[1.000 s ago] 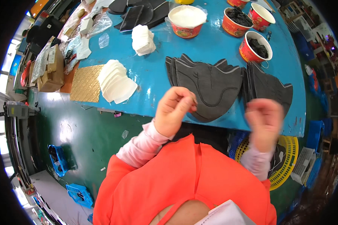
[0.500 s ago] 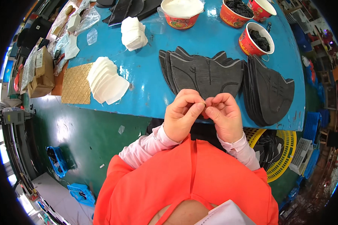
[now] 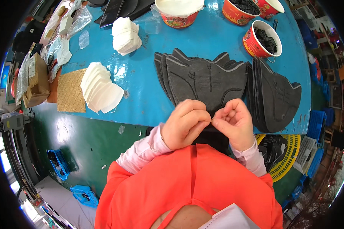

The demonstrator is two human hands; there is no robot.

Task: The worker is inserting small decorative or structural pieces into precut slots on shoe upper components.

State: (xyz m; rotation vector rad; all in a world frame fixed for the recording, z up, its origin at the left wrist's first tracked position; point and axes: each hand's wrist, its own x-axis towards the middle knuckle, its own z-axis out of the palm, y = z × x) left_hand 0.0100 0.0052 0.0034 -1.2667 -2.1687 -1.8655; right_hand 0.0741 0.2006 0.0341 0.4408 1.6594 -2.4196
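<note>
At the table's near edge, my left hand (image 3: 185,124) and my right hand (image 3: 234,123) meet fingertip to fingertip. Both are closed in a pinch; whatever lies between the fingers is too small or hidden to name. Just beyond them lies a fanned stack of black shaped pieces with stitched lines and a grey edge (image 3: 206,78). A second stack of such black pieces (image 3: 277,97) sits to the right of my right hand, close to the table edge.
White shaped pads (image 3: 103,89) lie fanned beside a tan quilted sheet (image 3: 71,91) at left. A white bundle (image 3: 126,36) is farther back. Red paper tubs (image 3: 252,42) with black pieces stand at back right. A yellow basket (image 3: 290,152) is below the table, right.
My hands have come slightly nearer my body, and the left fingers have curled further over the pinch. The view has shifted a little over the table.
</note>
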